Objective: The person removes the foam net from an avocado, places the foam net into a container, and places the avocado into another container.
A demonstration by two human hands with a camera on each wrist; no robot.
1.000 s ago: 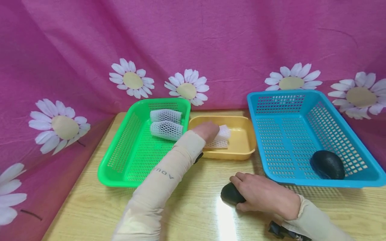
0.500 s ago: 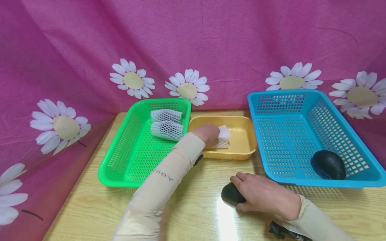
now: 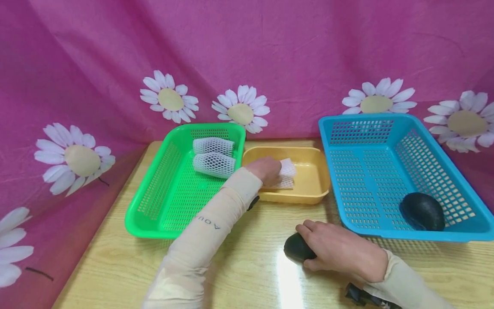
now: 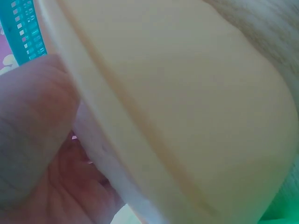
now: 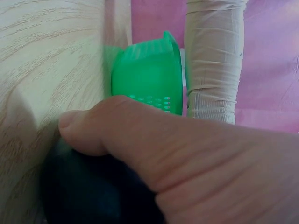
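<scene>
In the head view my left hand [image 3: 265, 170] reaches into a small yellow basin [image 3: 308, 195] and grips a white foam net sleeve [image 3: 287, 167], whose end sticks out past the fingers. The basin's wall [image 4: 187, 93] covers most of the left wrist view and hides the fingertips there. My right hand [image 3: 339, 249] holds a dark, smooth avocado [image 3: 296, 248] against the tabletop, its fingers over the top. Close up in the right wrist view, the thumb lies along the dark avocado [image 5: 88, 186].
A green basket [image 3: 185, 206] on the left holds two net-wrapped items [image 3: 214, 165]. On the right, a blue basket [image 3: 359, 189] contains another dark avocado [image 3: 422, 211]. Behind the wooden table [image 3: 247, 266] hangs a pink cloth [image 3: 270, 51] with daisies.
The view has shifted slightly. Both hands stay where they were, the left on the net sleeve in the basin and the right on the avocado.
</scene>
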